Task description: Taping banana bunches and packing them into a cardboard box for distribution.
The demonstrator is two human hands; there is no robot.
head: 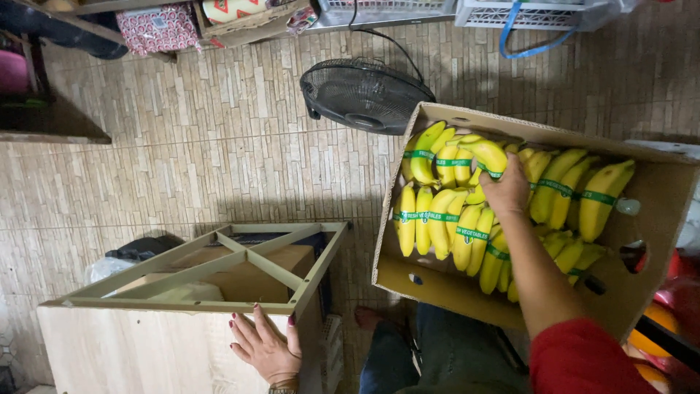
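Far upper left of the frame there's a dark shelf (pixel 44 109) and a patterned red-and-white bag (pixel 157 28), nothing touching them. Lower left is a pale wooden table (pixel 131 350) with a green metal frame (pixel 219 273) on top and a brown carton (pixel 248 273) showing through the bars. The person's left hand (pixel 266 349) lies flat on the tabletop right under the frame's near rail, fingers spread, holding nothing.

Top middle, a black fan (pixel 364 95) sits face-up on the tiled floor (pixel 219 146), its cord running off up the frame.

Right half is a cardboard box (pixel 656 197), tilted toward the person and packed with bananas (pixel 437 219) banded in green tape. The right hand (pixel 507 190), red sleeve on the arm, is down among them with fingers curled around one bunch (pixel 477 157) near the box's upper middle. So that's a closed grasp on the bunch.

What could go sideways: the box looks propped at an angle with nothing visibly bracing its low edge, so pulling a bunch up could shift the whole thing or roll neighbours out. A bunch gripped by one fruit could also snap off at the stem. The fan sits just beside the box's corner, so anything dropped there lands on it.
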